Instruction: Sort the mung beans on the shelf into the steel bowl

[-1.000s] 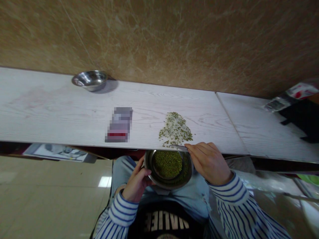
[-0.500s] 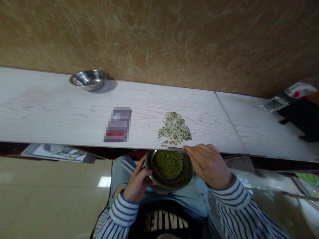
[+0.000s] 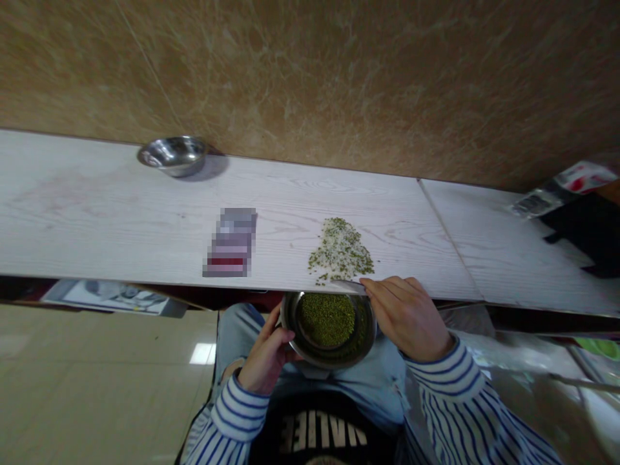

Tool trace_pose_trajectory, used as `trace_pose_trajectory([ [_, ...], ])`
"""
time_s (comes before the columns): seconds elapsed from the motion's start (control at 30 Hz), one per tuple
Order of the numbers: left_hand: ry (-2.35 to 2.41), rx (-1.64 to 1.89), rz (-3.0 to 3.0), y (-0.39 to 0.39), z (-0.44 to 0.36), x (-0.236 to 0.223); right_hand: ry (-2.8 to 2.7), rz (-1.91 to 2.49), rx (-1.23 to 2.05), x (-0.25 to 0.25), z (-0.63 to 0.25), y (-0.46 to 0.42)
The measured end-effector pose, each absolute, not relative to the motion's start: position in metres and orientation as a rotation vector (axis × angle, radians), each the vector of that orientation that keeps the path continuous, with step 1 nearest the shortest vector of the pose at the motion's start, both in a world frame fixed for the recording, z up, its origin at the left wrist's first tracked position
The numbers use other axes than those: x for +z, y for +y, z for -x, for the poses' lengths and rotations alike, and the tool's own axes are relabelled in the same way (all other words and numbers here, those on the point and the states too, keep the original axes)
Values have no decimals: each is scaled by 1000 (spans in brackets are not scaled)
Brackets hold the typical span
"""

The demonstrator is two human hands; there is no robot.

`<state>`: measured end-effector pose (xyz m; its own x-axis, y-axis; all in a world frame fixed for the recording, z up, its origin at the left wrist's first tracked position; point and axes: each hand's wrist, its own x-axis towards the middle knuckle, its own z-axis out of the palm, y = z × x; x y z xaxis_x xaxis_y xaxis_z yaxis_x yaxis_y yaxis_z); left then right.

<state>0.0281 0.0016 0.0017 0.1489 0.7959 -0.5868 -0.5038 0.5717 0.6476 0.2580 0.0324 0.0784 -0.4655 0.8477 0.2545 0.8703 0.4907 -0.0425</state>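
Observation:
My left hand [image 3: 268,355] is closed on the rim of a steel bowl [image 3: 365,345], held above my lap just under the counter's front edge. Green mung beans [image 3: 327,318] cover the bowl's bottom. Between the fingers of my right hand [image 3: 404,313] is a slim, tapered metal utensil [image 3: 347,285]; whether it is a spoon or a knife I cannot tell. It lies along the counter edge above the bowl, pointing left. Right beyond it, a pile of mung beans mixed with white grains [image 3: 341,248] is spread on the counter.
A second steel bowl [image 3: 174,157] stands against the wall at the back left of the white wood-grain counter [image 3: 111,219]. Left of the pile lies a blurred-out flat rectangular object [image 3: 231,242]. At the far right are a plastic packet [image 3: 562,187] and a black object [image 3: 588,229].
The utensil dips to the counter edge half a second ago, then rises slightly back toward the pile with my right hand. My left hand and the bowl stay nearly still.

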Motion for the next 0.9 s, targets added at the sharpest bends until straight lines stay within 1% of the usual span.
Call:
trace_pose_trajectory([
  [0.67,1071,989,-305,2,-16,-4,-2491,1453,-175,76,-230,46],
  [0.9,1043,986,-300,1,-14,1,-2543,1344,-88,80,-226,39],
])
